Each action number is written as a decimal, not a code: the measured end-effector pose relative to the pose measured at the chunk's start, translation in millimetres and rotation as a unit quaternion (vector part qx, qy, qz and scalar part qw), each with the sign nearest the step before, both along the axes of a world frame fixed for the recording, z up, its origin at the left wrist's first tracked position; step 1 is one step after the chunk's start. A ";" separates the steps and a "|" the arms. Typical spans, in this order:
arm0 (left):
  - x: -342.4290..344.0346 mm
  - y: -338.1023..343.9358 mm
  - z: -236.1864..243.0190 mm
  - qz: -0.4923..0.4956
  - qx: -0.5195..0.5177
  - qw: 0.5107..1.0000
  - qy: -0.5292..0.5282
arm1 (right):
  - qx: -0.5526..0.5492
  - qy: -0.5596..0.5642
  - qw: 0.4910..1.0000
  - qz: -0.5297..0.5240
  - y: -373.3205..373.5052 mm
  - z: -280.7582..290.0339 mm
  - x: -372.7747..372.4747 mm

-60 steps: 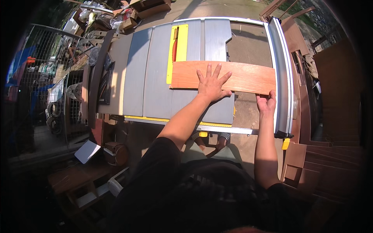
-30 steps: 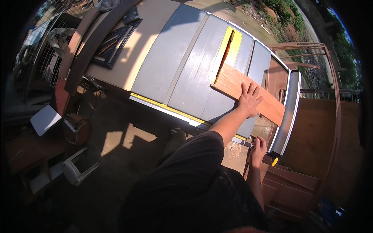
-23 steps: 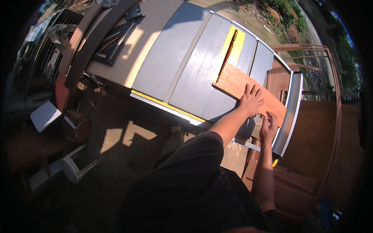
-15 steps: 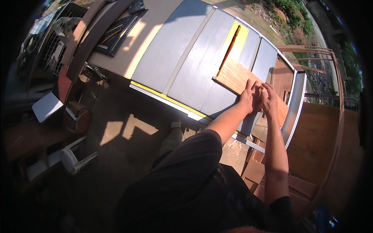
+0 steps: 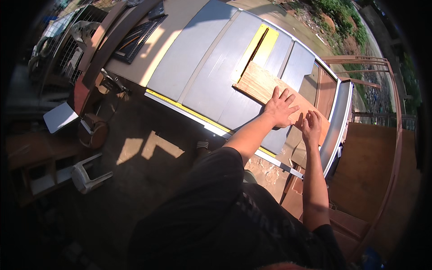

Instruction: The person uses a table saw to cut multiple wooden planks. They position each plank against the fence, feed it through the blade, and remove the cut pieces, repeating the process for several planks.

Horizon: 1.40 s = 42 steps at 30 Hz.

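A flat light-brown wooden board [image 5: 261, 84] lies across the grey metal top of a table saw [image 5: 207, 85]. Its far-left end is beside the dark slot in the yellow insert [image 5: 266, 47]. My left hand [image 5: 280, 110] rests on the board's near part, palm down with fingers spread. Close by on the right, my right hand [image 5: 311, 128] is at the board's right portion, fingers bent over its near edge. The thumb side of that hand is partly hidden. A long silver metal rail [image 5: 340, 114] stands just past the board's right end.
A yellow measuring strip [image 5: 189, 110] runs along the saw's near edge. Dark planks [image 5: 101, 54] and a black framing square [image 5: 137, 40] are at the far left. A white stool [image 5: 87, 173] stands on the floor. Brown panels [image 5: 364, 166] lean at the right.
My left hand has spread its fingers flat on the board and parted from my right hand. The right hand's fingers have curled. The view has shifted slightly; the board's place looks much the same.
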<state>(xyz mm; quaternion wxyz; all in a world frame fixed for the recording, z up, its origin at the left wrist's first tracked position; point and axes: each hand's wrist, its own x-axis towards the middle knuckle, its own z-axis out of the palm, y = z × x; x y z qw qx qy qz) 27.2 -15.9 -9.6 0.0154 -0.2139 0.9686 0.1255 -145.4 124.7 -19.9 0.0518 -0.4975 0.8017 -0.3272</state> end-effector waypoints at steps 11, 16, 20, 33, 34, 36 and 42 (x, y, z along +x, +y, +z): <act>-2.8 2.4 -0.2 0.004 -0.007 1.000 0.004 | -0.075 0.020 0.997 -0.006 16.7 15.1 61.0; -10.7 -0.2 -7.2 0.016 -0.005 1.000 -0.011 | -0.084 -0.148 0.983 -0.073 41.8 26.8 69.5; -19.9 -11.3 -14.1 0.013 0.034 0.998 -0.059 | -0.040 -0.247 0.965 -0.074 90.9 14.4 124.9; -34.8 -19.4 -7.4 -0.026 0.073 0.984 -0.161 | 0.110 -0.631 0.761 -0.103 92.2 -59.1 273.2; -34.9 -20.4 -5.1 -0.027 0.073 0.984 -0.161 | 0.092 -0.655 0.744 -0.096 78.2 -62.1 273.8; -35.4 -20.9 -4.8 -0.030 0.075 0.983 -0.166 | 0.091 -0.687 0.706 -0.145 62.3 -64.2 280.8; -37.5 -21.3 -5.7 -0.038 0.085 0.979 -0.182 | -0.002 -0.613 0.761 -0.215 53.6 -83.1 303.1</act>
